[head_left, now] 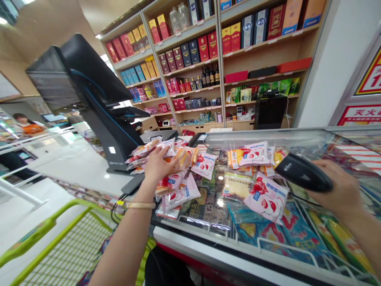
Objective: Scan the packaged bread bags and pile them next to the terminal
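My left hand (157,163) lies on a pile of packaged breads at the left of a glass-topped freezer, fingers stretched out and thumb apart. Around it are clear orange-yellow packets (182,158) and white-and-pink packets (182,193). My right hand (337,188) is wrapped round the handle of a black barcode scanner (303,172). The scanner's head points left over a second group of packets. In that group, a white-and-pink packet (267,197) lies in front, beside a clear packet of pale bread (236,186). Parts of the left fingertips blend into the wrappers.
A black checkout terminal (98,99) stands on the white counter (71,159) at left. The freezer's glass top (205,216) covers bagged frozen goods. A green shopping cart (68,238) is at lower left. Shelves of boxed bottles (186,53) fill the back. A person in orange (31,127) is far left.
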Motion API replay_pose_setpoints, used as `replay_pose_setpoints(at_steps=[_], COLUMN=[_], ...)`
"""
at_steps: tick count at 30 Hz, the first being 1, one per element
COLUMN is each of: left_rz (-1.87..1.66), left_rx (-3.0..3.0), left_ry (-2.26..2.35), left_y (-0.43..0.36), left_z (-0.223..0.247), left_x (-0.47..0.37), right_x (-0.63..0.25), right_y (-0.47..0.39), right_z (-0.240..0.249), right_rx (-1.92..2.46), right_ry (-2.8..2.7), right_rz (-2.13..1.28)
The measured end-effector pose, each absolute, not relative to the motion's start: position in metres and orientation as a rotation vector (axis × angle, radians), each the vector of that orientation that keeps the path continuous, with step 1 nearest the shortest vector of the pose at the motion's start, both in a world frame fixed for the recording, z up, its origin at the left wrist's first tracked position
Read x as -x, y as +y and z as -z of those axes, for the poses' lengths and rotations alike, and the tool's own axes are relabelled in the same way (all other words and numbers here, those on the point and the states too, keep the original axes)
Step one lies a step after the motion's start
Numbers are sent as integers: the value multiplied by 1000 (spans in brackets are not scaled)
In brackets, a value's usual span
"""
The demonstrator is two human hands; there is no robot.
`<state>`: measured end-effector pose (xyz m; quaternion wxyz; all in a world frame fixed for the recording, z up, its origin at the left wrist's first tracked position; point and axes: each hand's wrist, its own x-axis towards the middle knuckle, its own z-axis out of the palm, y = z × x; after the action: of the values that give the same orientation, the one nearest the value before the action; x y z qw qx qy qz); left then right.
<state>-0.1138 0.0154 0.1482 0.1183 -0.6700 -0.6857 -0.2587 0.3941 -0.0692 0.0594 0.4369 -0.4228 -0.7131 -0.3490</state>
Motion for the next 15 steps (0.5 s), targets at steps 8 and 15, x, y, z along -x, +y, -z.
replay_pose_setpoints(at_steps=[8, 15], left_rz=[826, 2041], left_rx=[1862, 1432], left_ry=[-1992, -1645], left_y=[8, 18], left_z=[-144, -155], left_x=[99, 123], right_x=[-397, -395], right_y=[-66, -68], right_z=[-55, -58], right_rx=[991, 1006], right_ry=[-1829, -1822], right_rz=[913, 876])
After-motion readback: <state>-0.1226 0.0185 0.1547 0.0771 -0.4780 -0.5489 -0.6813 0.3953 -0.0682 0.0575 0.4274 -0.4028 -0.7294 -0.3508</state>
